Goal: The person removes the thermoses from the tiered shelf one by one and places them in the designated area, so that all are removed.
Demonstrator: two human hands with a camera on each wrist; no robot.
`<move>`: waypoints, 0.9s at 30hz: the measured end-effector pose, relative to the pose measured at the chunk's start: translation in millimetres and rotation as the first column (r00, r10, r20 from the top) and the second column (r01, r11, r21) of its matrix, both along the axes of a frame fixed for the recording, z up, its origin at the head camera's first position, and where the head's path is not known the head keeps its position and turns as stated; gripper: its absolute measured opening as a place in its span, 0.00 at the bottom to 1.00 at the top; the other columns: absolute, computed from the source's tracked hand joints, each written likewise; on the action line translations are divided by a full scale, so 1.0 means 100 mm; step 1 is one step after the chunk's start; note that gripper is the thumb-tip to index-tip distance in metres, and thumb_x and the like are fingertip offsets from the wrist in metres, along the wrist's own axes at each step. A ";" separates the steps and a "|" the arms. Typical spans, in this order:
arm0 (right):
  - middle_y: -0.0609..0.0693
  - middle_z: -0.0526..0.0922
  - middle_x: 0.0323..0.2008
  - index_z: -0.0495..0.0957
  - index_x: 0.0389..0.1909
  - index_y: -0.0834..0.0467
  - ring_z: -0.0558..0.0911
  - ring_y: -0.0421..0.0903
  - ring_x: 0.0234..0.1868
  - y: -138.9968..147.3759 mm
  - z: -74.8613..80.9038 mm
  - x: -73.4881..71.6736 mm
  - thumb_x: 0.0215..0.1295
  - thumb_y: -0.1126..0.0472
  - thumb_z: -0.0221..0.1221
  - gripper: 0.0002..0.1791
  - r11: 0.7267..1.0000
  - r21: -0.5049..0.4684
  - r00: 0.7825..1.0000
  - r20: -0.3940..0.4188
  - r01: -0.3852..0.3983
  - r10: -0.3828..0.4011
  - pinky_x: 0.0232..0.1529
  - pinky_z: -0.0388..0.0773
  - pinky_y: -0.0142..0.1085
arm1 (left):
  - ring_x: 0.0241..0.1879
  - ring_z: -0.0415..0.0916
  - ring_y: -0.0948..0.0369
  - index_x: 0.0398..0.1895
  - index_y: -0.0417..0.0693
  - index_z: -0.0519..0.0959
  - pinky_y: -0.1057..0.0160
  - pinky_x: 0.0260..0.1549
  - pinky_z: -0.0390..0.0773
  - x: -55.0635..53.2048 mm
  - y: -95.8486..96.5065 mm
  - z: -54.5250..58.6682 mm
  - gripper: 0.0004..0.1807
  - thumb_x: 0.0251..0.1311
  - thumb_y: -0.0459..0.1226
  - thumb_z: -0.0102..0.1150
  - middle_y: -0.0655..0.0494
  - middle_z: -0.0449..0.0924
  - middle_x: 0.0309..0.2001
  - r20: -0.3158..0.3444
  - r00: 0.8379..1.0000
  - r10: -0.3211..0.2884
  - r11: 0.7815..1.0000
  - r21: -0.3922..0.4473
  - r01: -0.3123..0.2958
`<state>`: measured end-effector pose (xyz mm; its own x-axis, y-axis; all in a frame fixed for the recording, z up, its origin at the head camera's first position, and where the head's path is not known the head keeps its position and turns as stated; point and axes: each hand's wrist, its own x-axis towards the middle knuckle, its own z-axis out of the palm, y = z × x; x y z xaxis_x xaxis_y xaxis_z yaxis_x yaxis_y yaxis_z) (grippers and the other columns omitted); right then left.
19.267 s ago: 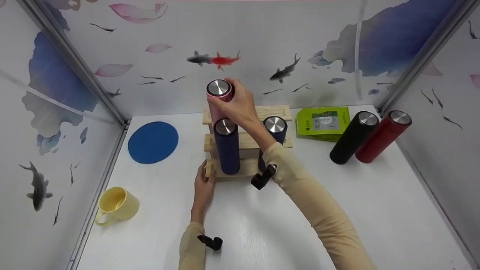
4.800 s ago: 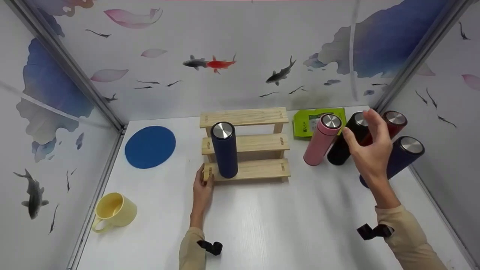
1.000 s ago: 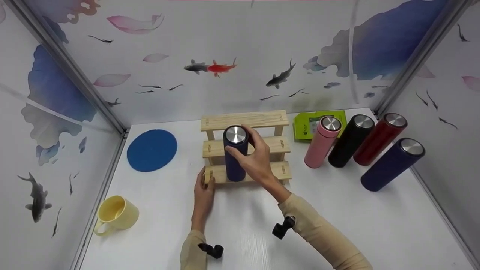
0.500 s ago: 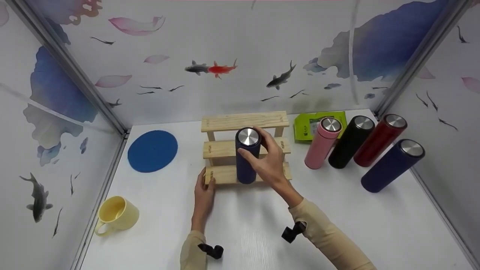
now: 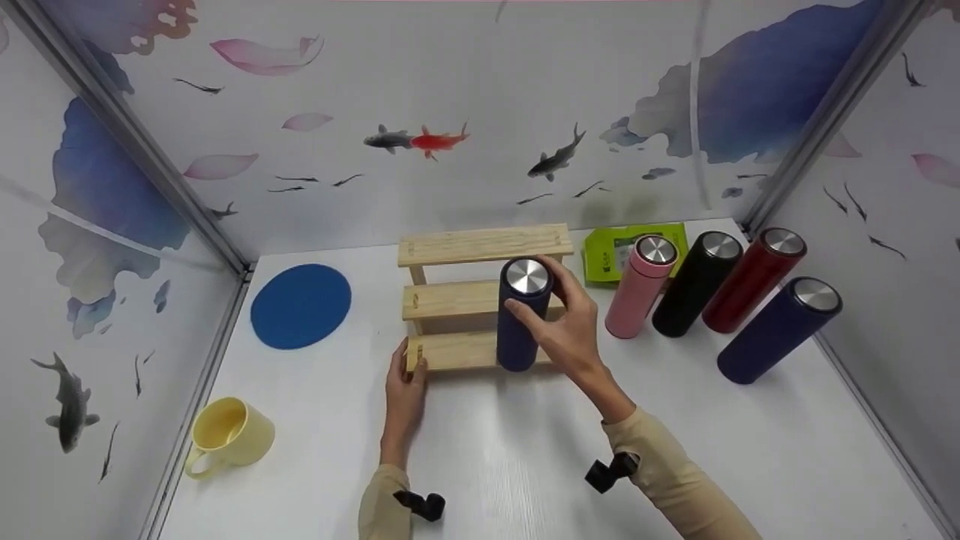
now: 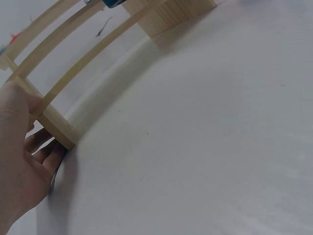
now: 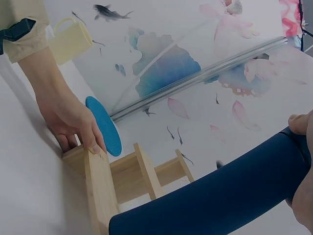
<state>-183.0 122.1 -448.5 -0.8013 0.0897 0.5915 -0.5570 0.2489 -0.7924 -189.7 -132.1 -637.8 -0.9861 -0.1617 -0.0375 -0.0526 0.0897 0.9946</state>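
My right hand (image 5: 574, 326) grips a navy vacuum flask (image 5: 517, 330) near its steel-topped lid, thumb on the near side. The flask is nearly upright in front of the three-step wooden rack (image 5: 450, 354); whether its base touches the bottom step I cannot tell. In the right wrist view the flask (image 7: 210, 196) slants across the rack (image 7: 100, 196). My left hand (image 5: 405, 394) holds the left end of the rack's bottom step, thumb on top. The left wrist view shows fingers of the left hand (image 6: 24, 156) under that end.
Right of the rack stand a pink flask (image 5: 637, 296), a black flask (image 5: 694, 289), a red flask (image 5: 750, 285) and another navy flask (image 5: 776, 334). A green pouch (image 5: 600, 255) lies behind them. A blue disc (image 5: 300, 306) and a yellow mug (image 5: 244, 435) are at left.
Since the oldest frame, the pink flask and one navy flask have moved from the rack to the right. The other navy flask, gripped by my right hand, has shifted right across the rack.
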 end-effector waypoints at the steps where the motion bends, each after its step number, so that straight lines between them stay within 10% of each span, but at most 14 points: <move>1: 0.57 0.83 0.57 0.74 0.66 0.63 0.84 0.51 0.57 0.03 0.00 0.01 0.54 0.64 0.76 0.37 1.000 0.000 1.000 0.002 0.007 -0.007 0.60 0.78 0.34 | 0.77 0.57 0.48 0.80 0.46 0.55 0.46 0.73 0.61 0.00 0.00 0.01 0.33 0.77 0.39 0.51 0.42 0.57 0.78 0.003 1.000 -0.001 1.000 0.003 0.001; 19: 0.70 0.81 0.55 0.72 0.62 0.76 0.82 0.38 0.54 0.47 0.25 0.28 0.50 0.76 0.72 0.35 0.994 -0.025 0.994 0.008 0.107 -0.107 0.60 0.75 0.26 | 0.73 0.64 0.47 0.79 0.42 0.57 0.46 0.70 0.67 0.02 0.00 0.00 0.32 0.76 0.35 0.52 0.40 0.62 0.76 -0.069 0.998 0.007 0.999 -0.035 -0.009; 27: 0.59 0.81 0.60 0.74 0.66 0.64 0.81 0.37 0.58 0.83 0.05 0.23 0.51 0.73 0.75 0.38 0.985 0.009 0.985 0.027 0.172 -0.172 0.61 0.75 0.25 | 0.74 0.64 0.46 0.79 0.42 0.58 0.46 0.70 0.67 0.00 0.01 -0.02 0.31 0.75 0.34 0.51 0.40 0.61 0.76 -0.068 0.998 0.017 0.998 -0.057 -0.021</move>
